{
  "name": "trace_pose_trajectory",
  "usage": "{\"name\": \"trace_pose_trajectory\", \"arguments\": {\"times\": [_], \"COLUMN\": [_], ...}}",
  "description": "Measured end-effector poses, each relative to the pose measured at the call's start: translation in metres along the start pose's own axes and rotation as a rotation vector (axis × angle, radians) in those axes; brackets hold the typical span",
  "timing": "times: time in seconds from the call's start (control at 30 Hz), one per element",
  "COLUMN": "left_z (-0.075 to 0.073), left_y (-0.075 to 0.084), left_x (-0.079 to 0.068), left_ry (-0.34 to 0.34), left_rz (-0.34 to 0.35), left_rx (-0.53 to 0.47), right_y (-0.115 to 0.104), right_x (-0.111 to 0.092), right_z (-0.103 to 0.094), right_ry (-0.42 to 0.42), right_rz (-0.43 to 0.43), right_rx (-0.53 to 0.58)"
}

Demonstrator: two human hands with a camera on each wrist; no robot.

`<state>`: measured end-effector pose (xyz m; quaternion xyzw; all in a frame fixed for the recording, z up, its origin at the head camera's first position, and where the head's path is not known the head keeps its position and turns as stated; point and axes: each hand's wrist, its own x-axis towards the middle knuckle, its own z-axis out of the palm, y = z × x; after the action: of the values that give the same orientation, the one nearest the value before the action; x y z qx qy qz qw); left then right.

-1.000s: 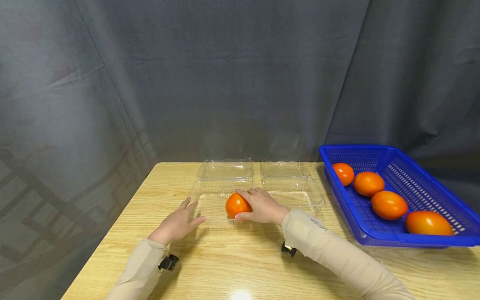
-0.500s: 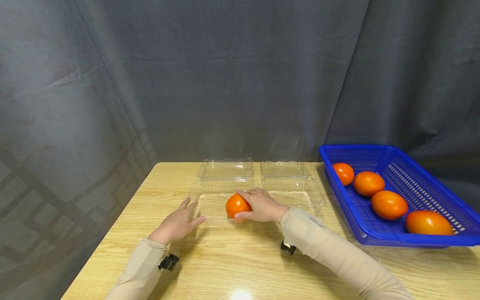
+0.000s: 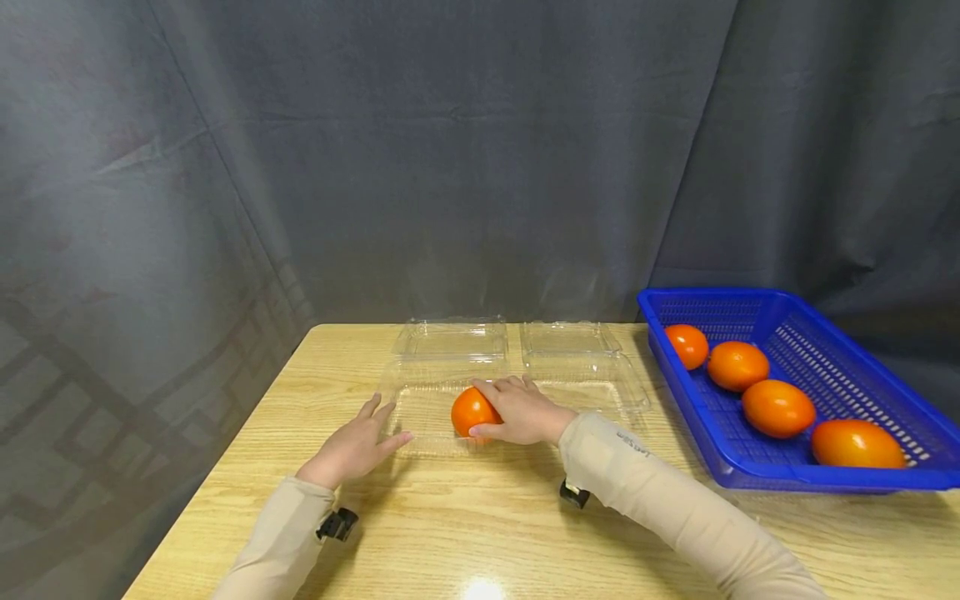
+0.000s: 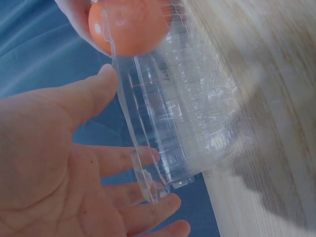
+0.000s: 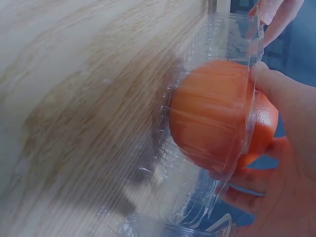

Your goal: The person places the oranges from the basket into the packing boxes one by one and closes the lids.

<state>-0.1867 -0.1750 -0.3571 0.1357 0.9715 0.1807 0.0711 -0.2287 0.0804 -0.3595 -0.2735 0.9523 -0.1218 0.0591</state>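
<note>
A clear plastic clamshell box (image 3: 420, 417) lies with its lid laid back on the wooden table, and an orange (image 3: 472, 412) sits in its right part. My right hand (image 3: 521, 412) holds the orange, thumb at the near side and fingers over the far side. The right wrist view shows the orange (image 5: 212, 116) through the box's clear wall, low in the box. My left hand (image 3: 352, 447) is at the box's left end with fingers spread. In the left wrist view the fingertips (image 4: 148, 154) reach the box's rim, and the thumb lies near its front edge.
A blue plastic basket (image 3: 693, 429) with several oranges (image 3: 778, 409) stands at the right. Another clear clamshell box (image 3: 581, 392) sits to the right of the first, partly behind my right hand. A grey curtain (image 3: 480, 167) hangs behind the table (image 3: 450, 525).
Almost nothing differs. My right forearm has shifted very slightly, while the orange, the box and my left hand keep their places.
</note>
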Motion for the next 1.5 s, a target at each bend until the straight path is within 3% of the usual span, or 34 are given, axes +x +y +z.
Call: {"name": "trace_pose_trajectory", "arguments": {"times": [0.47, 1.2, 1.5], "left_z": [0.001, 0.0, 0.0], "left_y": [-0.002, -0.002, -0.002], "left_x": [0.001, 0.0, 0.0], "left_ry": [0.002, -0.001, 0.003], "left_rz": [0.004, -0.004, -0.003], "left_rx": [0.002, -0.015, -0.015], "right_y": [-0.002, -0.001, 0.0], "right_x": [-0.002, -0.003, -0.015], "right_z": [-0.003, -0.004, -0.022], "right_ry": [-0.025, 0.005, 0.018], "right_rz": [-0.002, -0.034, -0.041], "right_rx": [0.008, -0.003, -0.001]}}
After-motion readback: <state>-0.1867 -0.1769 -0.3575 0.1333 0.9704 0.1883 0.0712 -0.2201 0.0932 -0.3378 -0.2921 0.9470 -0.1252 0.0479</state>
